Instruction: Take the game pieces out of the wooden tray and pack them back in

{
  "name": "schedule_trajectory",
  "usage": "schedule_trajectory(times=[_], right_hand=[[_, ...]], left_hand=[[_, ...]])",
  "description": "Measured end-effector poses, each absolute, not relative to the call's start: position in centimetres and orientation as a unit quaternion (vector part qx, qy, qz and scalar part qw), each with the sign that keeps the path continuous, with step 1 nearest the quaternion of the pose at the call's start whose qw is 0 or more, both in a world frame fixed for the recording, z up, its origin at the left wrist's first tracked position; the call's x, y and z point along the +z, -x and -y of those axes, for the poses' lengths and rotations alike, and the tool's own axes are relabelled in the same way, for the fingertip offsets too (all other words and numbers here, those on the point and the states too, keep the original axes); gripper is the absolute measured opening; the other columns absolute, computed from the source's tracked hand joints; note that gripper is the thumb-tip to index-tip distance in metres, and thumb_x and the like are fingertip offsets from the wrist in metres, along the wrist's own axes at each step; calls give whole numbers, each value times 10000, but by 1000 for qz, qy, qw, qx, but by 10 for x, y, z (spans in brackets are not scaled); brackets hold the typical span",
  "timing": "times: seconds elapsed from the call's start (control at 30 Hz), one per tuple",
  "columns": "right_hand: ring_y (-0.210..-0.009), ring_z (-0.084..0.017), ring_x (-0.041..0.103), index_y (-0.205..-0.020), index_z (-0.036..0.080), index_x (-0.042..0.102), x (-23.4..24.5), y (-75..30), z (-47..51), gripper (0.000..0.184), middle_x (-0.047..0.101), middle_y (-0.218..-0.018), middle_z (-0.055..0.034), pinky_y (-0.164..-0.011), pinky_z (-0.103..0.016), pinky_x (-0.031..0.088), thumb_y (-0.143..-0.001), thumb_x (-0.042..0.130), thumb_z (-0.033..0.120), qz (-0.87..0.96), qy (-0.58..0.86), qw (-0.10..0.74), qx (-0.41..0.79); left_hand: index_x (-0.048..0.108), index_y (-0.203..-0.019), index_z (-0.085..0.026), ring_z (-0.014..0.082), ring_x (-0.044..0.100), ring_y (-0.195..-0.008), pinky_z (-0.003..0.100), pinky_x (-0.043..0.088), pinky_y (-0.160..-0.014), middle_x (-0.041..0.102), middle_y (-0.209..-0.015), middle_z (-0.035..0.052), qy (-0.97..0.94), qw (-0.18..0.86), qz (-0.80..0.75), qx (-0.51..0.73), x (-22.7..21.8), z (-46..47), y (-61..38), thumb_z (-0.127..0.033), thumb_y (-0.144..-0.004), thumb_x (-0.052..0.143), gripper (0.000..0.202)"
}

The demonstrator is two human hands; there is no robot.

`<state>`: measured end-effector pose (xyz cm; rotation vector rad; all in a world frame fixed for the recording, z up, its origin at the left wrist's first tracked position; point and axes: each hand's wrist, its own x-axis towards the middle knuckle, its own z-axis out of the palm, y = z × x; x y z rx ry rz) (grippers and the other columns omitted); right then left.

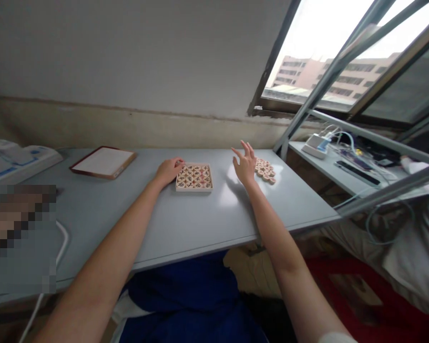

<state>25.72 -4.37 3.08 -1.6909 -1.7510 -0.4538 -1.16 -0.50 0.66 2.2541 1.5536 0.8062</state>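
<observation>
A shallow white box (194, 190) sits on the desk before me, filled with rows of round wooden Chinese chess pieces (196, 175) marked with characters. My left hand (168, 172) grips the box at its far left corner, fingers curled at the rim. Over the desk to the right of the box, my right hand (245, 164) is raised with its fingers spread and nothing in them. Just beyond it lies a loose cluster of more chess pieces (266, 170), partly covered by that hand.
A flat lid-like tray (104, 161) with a red edge lies at the left back of the grey desk (189, 224). Further left is a white power strip (39, 157). A metal post (296, 125) rises at the desk's right end, beside a shelf with a charger (316, 145) and cables.
</observation>
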Motion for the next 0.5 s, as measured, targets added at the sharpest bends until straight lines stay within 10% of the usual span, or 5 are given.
schedule_trajectory(times=[0.3, 0.5], right_hand=[[-1275, -265, 70, -1143, 108, 490, 1, -318, -4, 422, 221, -1374, -166, -923, -628, 52, -766, 301, 118, 554, 795, 171, -179], [-1162, -266, 305, -951, 150, 595, 0, -327, -13, 356, 530, -1134, -141, -866, -666, -29, -786, 283, 101, 592, 779, 131, -161]], left_hand=[[620, -882, -146, 145, 575, -678, 217, 400, -595, 657, -804, 65, -747, 235, -519, 342, 4, -3, 16, -352, -789, 367, 339], [614, -862, -122, 147, 583, -656, 217, 416, -575, 657, -778, 72, -726, 301, -498, 366, 1, -8, 18, -401, -759, 388, 374]])
